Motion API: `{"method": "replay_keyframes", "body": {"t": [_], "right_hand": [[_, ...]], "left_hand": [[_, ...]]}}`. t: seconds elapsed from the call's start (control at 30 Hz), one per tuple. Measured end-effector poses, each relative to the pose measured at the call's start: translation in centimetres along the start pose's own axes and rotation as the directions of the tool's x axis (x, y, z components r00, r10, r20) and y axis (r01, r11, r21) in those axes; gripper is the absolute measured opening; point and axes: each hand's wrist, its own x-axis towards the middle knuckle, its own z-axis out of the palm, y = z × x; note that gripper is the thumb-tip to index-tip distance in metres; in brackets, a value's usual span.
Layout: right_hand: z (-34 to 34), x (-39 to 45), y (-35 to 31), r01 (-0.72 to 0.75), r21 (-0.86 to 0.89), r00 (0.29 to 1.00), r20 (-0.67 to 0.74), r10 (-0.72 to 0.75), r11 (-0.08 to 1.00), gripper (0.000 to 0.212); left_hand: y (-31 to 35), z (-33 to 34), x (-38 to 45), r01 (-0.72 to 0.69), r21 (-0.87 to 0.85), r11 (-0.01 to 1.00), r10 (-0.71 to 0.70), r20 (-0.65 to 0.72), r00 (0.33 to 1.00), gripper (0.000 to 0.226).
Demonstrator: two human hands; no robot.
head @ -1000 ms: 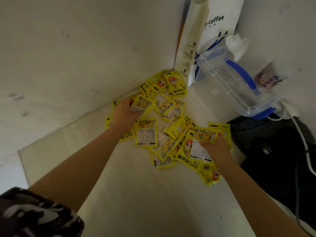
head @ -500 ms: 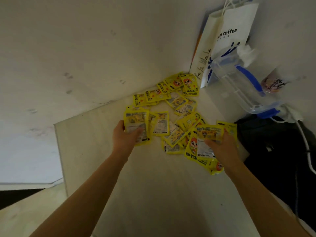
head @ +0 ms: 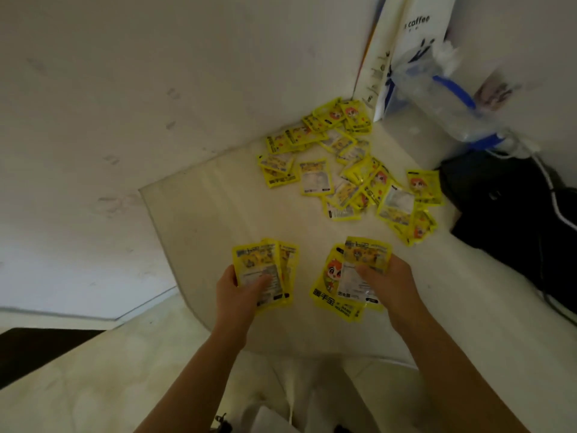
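Several yellow hand-warmer packets [head: 315,178] lie scattered on a pale table [head: 203,220] in the corner by the wall. My left hand [head: 237,292] grips a small stack of yellow packets [head: 265,270], thumb across the top one. My right hand [head: 387,282] grips another stack of yellow packets [head: 340,292], fanned a little, with a cartoon face showing. Both stacks are held above the near part of the table, well short of the scattered pile.
A white paper coffee bag [head: 415,35] leans in the far corner. Beside it stands a clear plastic container with blue clips [head: 443,98]. A black bag [head: 505,210] and a white cable [head: 555,201] lie at the right. The table's left edge [head: 156,220] is close.
Both hands have pulled back from the scattered pile toward me, each carrying a stack of packets. The view has tilted so that the pile sits farther away.
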Motion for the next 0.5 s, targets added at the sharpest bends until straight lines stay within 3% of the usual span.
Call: {"method": "replay_keyframes", "body": {"t": [0.23, 0.5], "right_hand": [[2.7, -10.1, 5.5, -0.047, 0.065, 0.995, -0.082, 0.052, 0.997, 0.016], [0.6, -19.2, 9.9, -0.046, 0.119, 0.992, -0.115, 0.060, 0.992, 0.027]], "left_hand": [[-3.9, -7.0, -5.6, 0.021, 0.079, 0.997, -0.029, 0.109, 0.994, 0.022], [-7.0, -9.2, -12.6, -0.017, 0.162, 0.987, -0.023, 0.241, 0.970, 0.022]]}}
